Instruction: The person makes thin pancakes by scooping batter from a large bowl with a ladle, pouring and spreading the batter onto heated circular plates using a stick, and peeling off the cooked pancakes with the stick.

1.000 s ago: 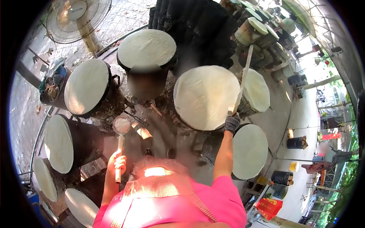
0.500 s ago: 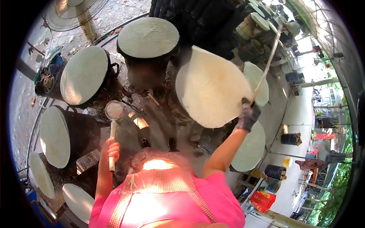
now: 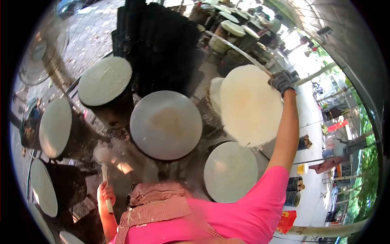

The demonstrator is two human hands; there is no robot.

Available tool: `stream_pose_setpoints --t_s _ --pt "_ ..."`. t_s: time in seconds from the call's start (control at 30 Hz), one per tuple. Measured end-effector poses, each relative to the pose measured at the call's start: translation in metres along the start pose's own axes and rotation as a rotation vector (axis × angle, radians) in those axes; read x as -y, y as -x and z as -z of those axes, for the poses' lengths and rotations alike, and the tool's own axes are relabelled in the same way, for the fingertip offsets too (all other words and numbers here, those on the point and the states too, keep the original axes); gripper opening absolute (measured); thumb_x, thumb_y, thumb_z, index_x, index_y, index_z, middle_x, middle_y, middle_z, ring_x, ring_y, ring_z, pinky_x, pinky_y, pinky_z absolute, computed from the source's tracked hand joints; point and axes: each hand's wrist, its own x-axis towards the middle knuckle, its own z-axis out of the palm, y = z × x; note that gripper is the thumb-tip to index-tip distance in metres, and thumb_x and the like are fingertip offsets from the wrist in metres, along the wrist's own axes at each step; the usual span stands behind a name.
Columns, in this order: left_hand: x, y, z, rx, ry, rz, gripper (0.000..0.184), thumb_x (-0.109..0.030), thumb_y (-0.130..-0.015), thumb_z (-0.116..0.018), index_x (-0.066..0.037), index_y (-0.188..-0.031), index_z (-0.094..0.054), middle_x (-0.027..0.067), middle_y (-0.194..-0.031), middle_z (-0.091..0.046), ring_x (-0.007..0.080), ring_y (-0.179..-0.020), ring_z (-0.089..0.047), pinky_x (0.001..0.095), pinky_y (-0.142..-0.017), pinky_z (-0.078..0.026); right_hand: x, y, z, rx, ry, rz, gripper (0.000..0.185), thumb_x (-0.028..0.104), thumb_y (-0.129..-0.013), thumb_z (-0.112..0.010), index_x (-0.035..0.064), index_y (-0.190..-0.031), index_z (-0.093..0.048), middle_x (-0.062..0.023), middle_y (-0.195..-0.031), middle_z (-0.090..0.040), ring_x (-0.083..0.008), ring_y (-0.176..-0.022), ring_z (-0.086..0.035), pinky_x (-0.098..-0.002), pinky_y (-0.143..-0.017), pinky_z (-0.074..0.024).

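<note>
In the head view, the gloved right hand [image 3: 282, 82] is closed around a long stick [image 3: 239, 51], with the upper right edge of a pale round sheet [image 3: 252, 105] at its fingers, right of the bare griddle [image 3: 166, 125]. The left hand [image 3: 106, 192] curls round a ladle [image 3: 105, 171] beyond the griddle's lower left edge

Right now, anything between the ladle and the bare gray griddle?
Nothing visible between the ladle in the left hand and the griddle, just a gap. The pale sheet and gloved right hand are beyond its other side.
</note>
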Motion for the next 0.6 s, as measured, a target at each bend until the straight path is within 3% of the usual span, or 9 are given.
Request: stream_pose_setpoints --t_s 0.1,0.17,0.23,0.3,0.33,0.37,0.47,0.6 --pt "0.026 -0.023 -0.015 -0.059 -0.038 -0.014 0.033 -0.026 -0.087 -0.034 -0.010 -0.059 -0.036 0.0006 -0.053 -0.034 0.0099 -0.040 -0.033 0.0235 -0.037 -0.029 -0.010 -0.010 0.017 -0.034 0.075 -0.064 0.033 0.034 -0.069 -0.054 0.0059 -0.085 -0.061 -0.0169 -0.081 -0.060 -0.0303 -0.081 -0.057 -0.0376 -0.073 -0.0443" --pt "0.032 -0.033 -0.026 -0.106 -0.046 0.003 0.032 -0.026 -0.087 -0.034 -0.009 -0.060 -0.037 0.0005 -0.054 -0.034 0.0099 -0.040 -0.033 0.0239 -0.037 -0.030 0.000 -0.011 -0.007 -0.030 0.139 -0.047 0.026 0.027 -0.072 -0.047 0.0071 -0.083 -0.060 -0.0157 -0.077 -0.060 -0.0300 -0.074 -0.058 -0.0390 -0.069 -0.0452" --pt "0.036 -0.045 -0.031 -0.126 -0.019 0.047 0.030 -0.026 -0.087 -0.035 -0.009 -0.062 -0.038 0.0004 -0.054 -0.034 0.0098 -0.040 -0.033 0.0242 -0.037 -0.030 0.000 -0.011 -0.087 -0.208 0.105 -0.012 0.021 0.021 -0.073 -0.042 0.0098 -0.077 -0.060 -0.0128 -0.073 -0.060 -0.0268 -0.066 -0.060 -0.0415 -0.059 -0.0457" --pt "0.046 -0.051 -0.040 -0.110 -0.052 0.062 0.030 -0.026 -0.086 -0.037 -0.007 -0.063 -0.037 0.0003 -0.054 -0.035 0.0094 -0.040 -0.034 0.0247 -0.037 -0.031 0.023 -0.005 -0.165 -0.344 0.277 0.098 0.014 0.017 -0.072 -0.043 0.0107 -0.075 -0.055 -0.0072 -0.062 -0.057 -0.0223 -0.052 -0.056 -0.0407 -0.041 -0.0380" --pt "0.058 -0.052 -0.048 -0.131 -0.062 0.021 0.030 -0.026 -0.086 -0.037 -0.007 -0.062 -0.037 0.0002 -0.054 -0.035 0.0095 -0.040 -0.034 0.0248 -0.037 -0.031 0.046 0.008 -0.183 -0.340 0.282 0.059 0.013 0.017 -0.072 -0.044 0.0102 -0.077 -0.054 -0.0062 -0.060 -0.054 -0.0226 -0.050 -0.054 -0.0413 -0.042 -0.0363" --pt "0.065 -0.052 -0.055 -0.153 -0.072 -0.023 0.030 -0.026 -0.086 -0.037 -0.007 -0.062 -0.037 0.0002 -0.053 -0.035 0.0095 -0.039 -0.034 0.0248 -0.037 -0.031 0.065 0.018 -0.206 -0.251 0.224 0.023 0.015 0.019 -0.075 -0.041 0.0123 -0.080 -0.054 -0.0066 -0.067 -0.055 -0.0226 -0.057 -0.055 -0.0419 -0.053 -0.0374" --pt "0.082 -0.047 -0.059 -0.183 -0.052 -0.072 0.031 -0.027 -0.085 -0.038 -0.008 -0.060 -0.037 -0.0001 -0.050 -0.033 0.0095 -0.039 -0.034 0.0245 -0.038 -0.031 0.116 0.043 -0.298 -0.328 0.159 -0.032 0.012 0.019 -0.074 -0.042 0.0122 -0.076 -0.053 -0.0066 -0.071 -0.055 -0.0237 -0.059 -0.055 -0.0409 -0.054 -0.0387" --pt "0.089 -0.040 -0.053 -0.224 -0.002 -0.091 0.032 -0.028 -0.084 -0.040 -0.008 -0.058 -0.037 -0.0005 -0.046 -0.032 0.0090 -0.038 -0.034 0.0233 -0.037 -0.030 0.153 0.055 -0.357 -0.077 -0.132 -0.118 0.010 0.018 -0.071 -0.046 0.0118 -0.071 -0.054 -0.0079 -0.064 -0.056 -0.0253 -0.058 -0.056 -0.0409 -0.054 -0.0412"
